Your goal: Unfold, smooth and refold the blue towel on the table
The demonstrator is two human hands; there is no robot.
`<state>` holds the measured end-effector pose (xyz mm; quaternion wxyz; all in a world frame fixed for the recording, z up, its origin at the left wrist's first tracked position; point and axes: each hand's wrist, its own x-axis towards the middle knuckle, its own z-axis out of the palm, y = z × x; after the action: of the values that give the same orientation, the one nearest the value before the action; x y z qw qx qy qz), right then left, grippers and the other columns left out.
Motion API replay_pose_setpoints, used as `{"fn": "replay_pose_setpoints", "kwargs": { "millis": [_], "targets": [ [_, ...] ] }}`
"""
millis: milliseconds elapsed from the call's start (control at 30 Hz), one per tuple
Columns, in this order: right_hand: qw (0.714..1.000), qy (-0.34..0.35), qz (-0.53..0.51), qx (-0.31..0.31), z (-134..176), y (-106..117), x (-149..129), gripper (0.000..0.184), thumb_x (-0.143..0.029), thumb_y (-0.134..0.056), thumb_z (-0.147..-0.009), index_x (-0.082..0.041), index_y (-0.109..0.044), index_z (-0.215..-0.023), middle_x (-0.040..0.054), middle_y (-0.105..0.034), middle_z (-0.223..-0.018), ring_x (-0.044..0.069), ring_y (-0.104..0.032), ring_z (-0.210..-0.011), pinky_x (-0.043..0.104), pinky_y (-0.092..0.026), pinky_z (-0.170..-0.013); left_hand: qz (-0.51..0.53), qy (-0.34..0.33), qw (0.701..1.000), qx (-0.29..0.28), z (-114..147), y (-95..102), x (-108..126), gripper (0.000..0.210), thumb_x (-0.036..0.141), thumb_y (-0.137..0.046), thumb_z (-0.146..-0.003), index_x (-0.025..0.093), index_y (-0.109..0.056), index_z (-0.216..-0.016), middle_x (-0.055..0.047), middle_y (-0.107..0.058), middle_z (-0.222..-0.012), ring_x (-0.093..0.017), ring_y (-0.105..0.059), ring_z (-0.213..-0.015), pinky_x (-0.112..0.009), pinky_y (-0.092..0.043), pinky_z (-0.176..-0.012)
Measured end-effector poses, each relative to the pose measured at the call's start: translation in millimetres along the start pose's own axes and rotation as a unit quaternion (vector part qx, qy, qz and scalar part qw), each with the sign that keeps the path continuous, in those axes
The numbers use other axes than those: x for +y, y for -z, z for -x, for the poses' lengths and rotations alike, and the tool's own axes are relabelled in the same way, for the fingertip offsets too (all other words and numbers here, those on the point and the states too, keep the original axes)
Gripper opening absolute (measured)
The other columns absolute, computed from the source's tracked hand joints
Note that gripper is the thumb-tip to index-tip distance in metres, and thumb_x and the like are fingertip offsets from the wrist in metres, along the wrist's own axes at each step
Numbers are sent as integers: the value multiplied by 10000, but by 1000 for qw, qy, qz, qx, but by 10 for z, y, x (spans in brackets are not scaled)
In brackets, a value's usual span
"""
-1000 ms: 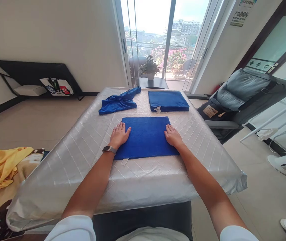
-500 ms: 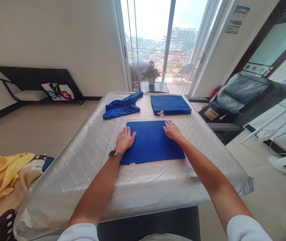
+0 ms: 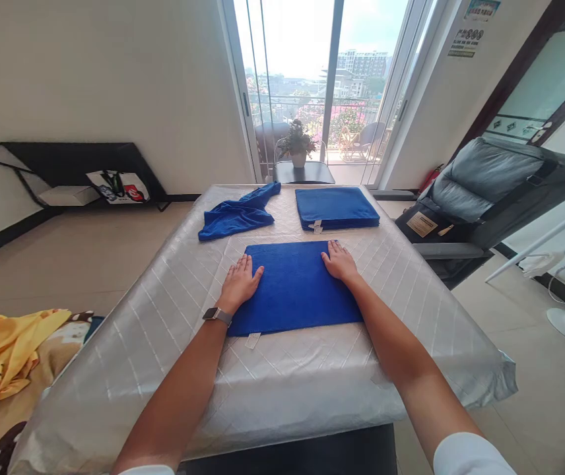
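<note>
A blue cloth lies flat and smooth in front of me, with a small white tag at its near left edge. Flat on its left side rests my left hand, fingers stretched out, a watch on the wrist. My right hand presses on the far right corner, fingers extended. Beyond, to the right, is a neat stack of blue cloths with white tags at its front. A crumpled blue cloth lies at the far left.
A silvery quilted cover drapes the table. Yellow fabric is heaped at the left. A grey armchair stands at the right, and a potted plant sits on a chair past the table's far edge.
The camera view has shifted slightly. Both hands stay flat on the cloth in nearly the same places; the cloths have not visibly been rearranged.
</note>
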<state>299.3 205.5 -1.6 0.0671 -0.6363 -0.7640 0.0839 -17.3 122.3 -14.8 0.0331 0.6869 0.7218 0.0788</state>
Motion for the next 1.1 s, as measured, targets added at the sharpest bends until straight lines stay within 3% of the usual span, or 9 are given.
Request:
{"fn": "replay_pose_setpoints", "kwargs": {
  "millis": [133, 300, 433, 533, 667, 767, 833, 933, 1100],
  "targets": [
    [1000, -2, -10, 3, 4, 22, 1, 707, -467, -240, -1092, -54, -244, -1665, 132, -203, -1746, 224, -147, -1622, 375, -124, -1301, -12, -1, 1000, -1, 5, -10, -13, 745, 525, -216, -1074, 44, -291, -1638, -203, -266, -1707, -294, -275, -1588, -486, -227, -1296],
    [999, 11, -17, -36, -28, 72, 45, 721, -489, -253, -1093, -64, -217, -1674, 130, -168, -1753, 227, -138, -1624, 379, -128, -1301, -37, 20, 999, -12, -20, 23, -15, 763, 544, -181, -1071, 46, -310, -1633, -189, -289, -1706, -293, -279, -1587, -483, -224, -1297],
    [999, 23, -30, -33, -19, 80, 84, 729, -527, -247, -1091, -96, -225, -1679, 109, -183, -1754, 228, -167, -1618, 383, -156, -1295, -68, 6, 997, 29, -121, 101, 183, 790, 571, -191, -1068, 18, -354, -1608, -223, -301, -1697, -321, -276, -1586, -479, -220, -1295],
    [999, 20, -34, -20, 1, 67, 77, 728, -520, -241, -1092, -85, -229, -1677, 109, -187, -1753, 230, -167, -1618, 387, -153, -1297, -51, -73, 996, 27, -266, 133, 609, 775, 574, -203, -1077, 29, -364, -1604, -211, -326, -1691, -305, -277, -1587, -448, -221, -1295],
    [999, 21, -29, -17, 14, 48, 71, 694, -461, -231, -1094, -80, -232, -1674, 110, -190, -1752, 221, -157, -1620, 391, -145, -1301, 15, -188, 982, 9, -520, 70, 1456, 696, 548, -266, -1088, 96, -406, -1597, -171, -383, -1675, -280, -316, -1573, -432, -233, -1294],
    [999, 45, -9, -21, 25, 32, 103, 672, -380, -306, -1072, -118, -220, -1685, 84, -162, -1759, 222, -133, -1626, 380, -138, -1305, 62, -228, 972, 4, -682, -35, 2008, 618, 495, -282, -1098, 144, -450, -1577, -163, -415, -1658, -278, -356, -1555, -454, -253, -1287],
    [998, 63, 9, -21, 35, 25, 127, 714, -359, -391, -1043, -125, -202, -1690, 81, -139, -1762, 231, -124, -1627, 365, -120, -1308, 75, -238, 968, 2, -746, -113, 2209, 599, 466, -276, -1104, 131, -474, -1559, -182, -432, -1644, -282, -365, -1550, -463, -261, -1284],
    [998, 59, 11, -20, 46, 27, 134, 723, -348, -384, -1043, -76, -190, -1685, 113, -162, -1755, 228, -148, -1623, 354, -124, -1307, 74, -251, 965, -3, -769, -216, 2219, 560, 410, -247, -1112, 174, -468, -1570, -152, -432, -1651, -268, -343, -1561, -483, -268, -1279],
    [999, 35, -22, -13, 43, 56, 79, 649, -365, -225, -1083, -93, -257, -1671, 92, -196, -1750, 208, -150, -1622, 380, -143, -1304, 32, -184, 982, -17, -715, -235, 1757, 666, 508, -252, -1097, 123, -379, -1625, -189, -330, -1693, -307, -252, -1596, -495, -189, -1299]
  ]
}}
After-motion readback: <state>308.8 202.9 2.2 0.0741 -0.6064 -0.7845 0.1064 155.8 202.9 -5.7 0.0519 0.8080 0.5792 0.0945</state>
